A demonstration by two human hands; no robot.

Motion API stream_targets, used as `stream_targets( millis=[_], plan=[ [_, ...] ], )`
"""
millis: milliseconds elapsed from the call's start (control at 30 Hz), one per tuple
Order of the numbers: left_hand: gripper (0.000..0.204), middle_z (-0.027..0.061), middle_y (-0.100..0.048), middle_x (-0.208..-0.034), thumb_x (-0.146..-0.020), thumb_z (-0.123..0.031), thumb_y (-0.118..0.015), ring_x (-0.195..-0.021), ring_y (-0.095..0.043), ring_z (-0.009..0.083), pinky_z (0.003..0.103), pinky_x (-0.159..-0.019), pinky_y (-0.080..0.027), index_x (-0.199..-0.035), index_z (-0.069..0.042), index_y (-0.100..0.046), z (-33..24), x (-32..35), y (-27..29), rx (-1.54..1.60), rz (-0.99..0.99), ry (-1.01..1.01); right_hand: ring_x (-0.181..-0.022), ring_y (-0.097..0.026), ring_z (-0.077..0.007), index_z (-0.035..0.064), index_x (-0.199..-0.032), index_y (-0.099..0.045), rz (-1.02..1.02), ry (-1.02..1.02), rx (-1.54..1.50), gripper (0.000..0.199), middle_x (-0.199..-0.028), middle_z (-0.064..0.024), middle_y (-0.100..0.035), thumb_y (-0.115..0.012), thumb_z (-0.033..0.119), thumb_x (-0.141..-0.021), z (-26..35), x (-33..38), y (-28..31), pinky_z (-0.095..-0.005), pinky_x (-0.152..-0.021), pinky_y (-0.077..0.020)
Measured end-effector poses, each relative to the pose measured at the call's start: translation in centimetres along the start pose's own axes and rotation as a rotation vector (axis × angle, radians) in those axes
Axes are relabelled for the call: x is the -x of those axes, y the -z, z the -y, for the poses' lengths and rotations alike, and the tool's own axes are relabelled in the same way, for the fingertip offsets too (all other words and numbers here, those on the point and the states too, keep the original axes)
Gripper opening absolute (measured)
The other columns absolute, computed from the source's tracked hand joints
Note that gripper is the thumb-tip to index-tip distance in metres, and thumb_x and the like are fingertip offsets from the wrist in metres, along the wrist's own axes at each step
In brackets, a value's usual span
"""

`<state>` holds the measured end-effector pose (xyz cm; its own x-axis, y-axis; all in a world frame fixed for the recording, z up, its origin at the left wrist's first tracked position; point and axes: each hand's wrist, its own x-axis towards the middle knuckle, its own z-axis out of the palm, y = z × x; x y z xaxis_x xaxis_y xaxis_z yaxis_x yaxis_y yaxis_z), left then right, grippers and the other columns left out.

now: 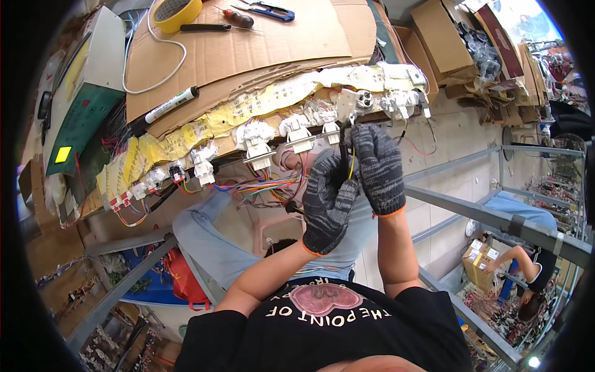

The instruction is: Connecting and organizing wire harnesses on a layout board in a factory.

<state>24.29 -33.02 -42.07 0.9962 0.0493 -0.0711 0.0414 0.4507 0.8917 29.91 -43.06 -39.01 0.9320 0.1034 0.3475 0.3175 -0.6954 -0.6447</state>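
In a grey knit glove with an orange cuff, my left hand (328, 201) is closed, with a yellow wire (352, 165) and black cable passing by its fingertips. My right hand (377, 167), gloved the same way, is closed just above and to the right, its fingers around the upper part of these wires. Directly over my hands sits a white connector block (348, 106) with dark round holes, at the edge of the bench. White connectors in holders (256, 139) line that edge to the left. Coloured wires (263, 186) hang below them. The gloves hide the wire ends.
Cardboard (273, 46) covers the bench, with a marker (171, 105), yellow tape roll (176, 13), screwdriver (238, 18) and blue cutter (269, 10) on it. A green tester box (83, 93) stands left. Metal rails (496, 220) run right, where another person handles a carton (478, 263).
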Motion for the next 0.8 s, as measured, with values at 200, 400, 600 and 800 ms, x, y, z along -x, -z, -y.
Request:
stream_targets(
  millis=[200,400,600,800],
  plan=[
    [0.036,0.0135,-0.059,-0.102,-0.083,-0.002,-0.052,-0.095,-0.055,0.0265,0.033,-0.083,-0.043,-0.118,-0.002,-0.049,-0.7,-1.4,0.7,-0.537,0.19,-0.285,-0.073,-0.053,-0.0116,-0.0033,-0.102,-0.057,-0.263,-0.117,-0.148,0.022,-0.08,-0.0072,-0.059,-0.046,0.011,-0.09,2.6,0.3,1.7,-0.0267,-0.07,-0.0448],
    [0.044,0.019,-0.053,-0.114,-0.083,-0.013,-0.053,-0.104,-0.052,0.0309,0.036,-0.087,-0.041,-0.124,0.0,-0.043,-1.1,-2.1,0.7,-0.718,0.478,-0.142,-0.06,-0.05,-0.0066,-0.0047,-0.115,-0.052,-0.193,-0.243,-0.023,0.03,-0.075,-0.0059,-0.058,-0.049,0.006,-0.087,-1.7,-2.0,0.5,-0.0214,-0.054,-0.0451],
    [0.046,0.0196,-0.052,-0.117,-0.083,-0.015,-0.053,-0.106,-0.05,0.0314,0.037,-0.089,-0.041,-0.125,0.0,-0.042,-1.6,-2.1,0.8,-0.581,0.488,-0.08,-0.061,-0.051,-0.0054,-0.0035,-0.118,-0.05,-0.113,-0.29,-0.123,0.033,-0.081,-0.006,-0.058,-0.05,0.004,-0.086,-1.3,-2.3,0.9,-0.0215,-0.052,-0.0471],
    [0.043,0.02,-0.053,-0.112,-0.081,-0.015,-0.054,-0.104,-0.051,0.0327,0.038,-0.088,-0.041,-0.121,-0.001,-0.045,-1.1,-2.4,0.7,-0.624,0.505,-0.149,-0.068,-0.059,-0.0171,-0.0008,-0.121,-0.048,0.021,-0.124,0.432,0.04,-0.094,-0.0148,-0.06,-0.049,0.001,-0.081,1.3,-3.5,1.4,-0.0298,-0.059,-0.0493]
  ],
)
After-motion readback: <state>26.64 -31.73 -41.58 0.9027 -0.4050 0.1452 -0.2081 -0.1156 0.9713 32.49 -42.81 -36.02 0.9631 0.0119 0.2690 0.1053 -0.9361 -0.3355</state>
